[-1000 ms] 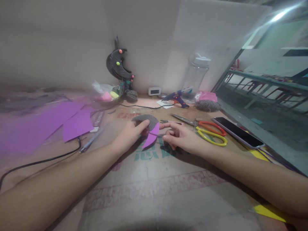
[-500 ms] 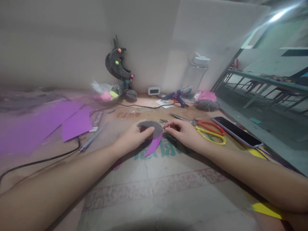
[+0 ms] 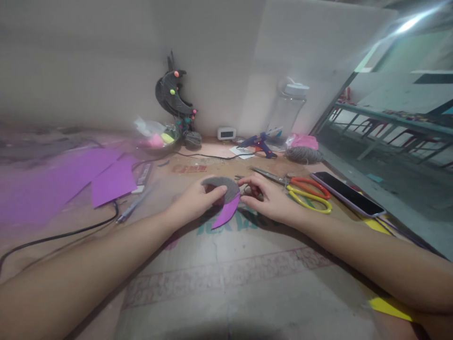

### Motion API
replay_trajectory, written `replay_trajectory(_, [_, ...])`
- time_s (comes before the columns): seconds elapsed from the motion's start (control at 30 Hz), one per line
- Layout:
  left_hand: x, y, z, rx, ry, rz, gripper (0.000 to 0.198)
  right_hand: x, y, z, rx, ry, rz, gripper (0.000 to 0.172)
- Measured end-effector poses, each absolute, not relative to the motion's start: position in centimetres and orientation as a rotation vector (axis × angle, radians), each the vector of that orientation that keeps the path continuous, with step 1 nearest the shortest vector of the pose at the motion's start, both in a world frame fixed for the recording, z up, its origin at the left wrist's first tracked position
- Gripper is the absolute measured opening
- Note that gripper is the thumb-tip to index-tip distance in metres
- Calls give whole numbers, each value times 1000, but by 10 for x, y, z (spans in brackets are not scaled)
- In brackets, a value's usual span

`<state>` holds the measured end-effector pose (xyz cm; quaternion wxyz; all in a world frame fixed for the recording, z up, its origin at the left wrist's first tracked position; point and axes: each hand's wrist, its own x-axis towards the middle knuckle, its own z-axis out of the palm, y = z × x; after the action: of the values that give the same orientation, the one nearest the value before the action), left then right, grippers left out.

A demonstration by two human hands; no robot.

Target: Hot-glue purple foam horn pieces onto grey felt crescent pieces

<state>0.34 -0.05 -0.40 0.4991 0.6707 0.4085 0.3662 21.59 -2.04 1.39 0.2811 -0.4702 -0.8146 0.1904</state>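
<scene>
My left hand (image 3: 196, 200) grips a crescent-shaped piece (image 3: 226, 198) whose upper part is wrapped in grey yarn and whose lower tip is bare purple card. It is held just above the cardboard-covered table (image 3: 226, 278). My right hand (image 3: 269, 198) sits at the crescent's right edge with thumb and fingers pinched together, apparently on the thin grey yarn, which is too fine to make out clearly.
Scissors with red and yellow handles (image 3: 306, 191) and a phone (image 3: 348, 198) lie to the right. A blue glue gun (image 3: 258, 141), a grey yarn ball (image 3: 303, 154), a clear jar (image 3: 288, 111) and a finished dark crescent ornament (image 3: 173, 97) stand at the back. Purple sheets (image 3: 109, 182) and a black cable (image 3: 71, 233) lie left.
My right hand drew in from an extended finger to a pinch at the crescent's right edge. The crescent shifted slightly right and down in my left hand.
</scene>
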Motion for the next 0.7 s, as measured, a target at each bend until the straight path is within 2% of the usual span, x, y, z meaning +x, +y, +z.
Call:
replay_trajectory(0.1, [3, 0, -3, 1647, 1010, 883, 26, 214, -20, 12, -1280, -2186, 500, 31])
replay_trajectory(0.4, [3, -1, -2, 1655, 986, 869, 20, 214, -17, 8, -1271, -2132, 529, 15])
replay_trajectory(0.7, [3, -2, 2, 1665, 968, 827, 15, 213, -17, 8, -1240, -2116, 501, 13])
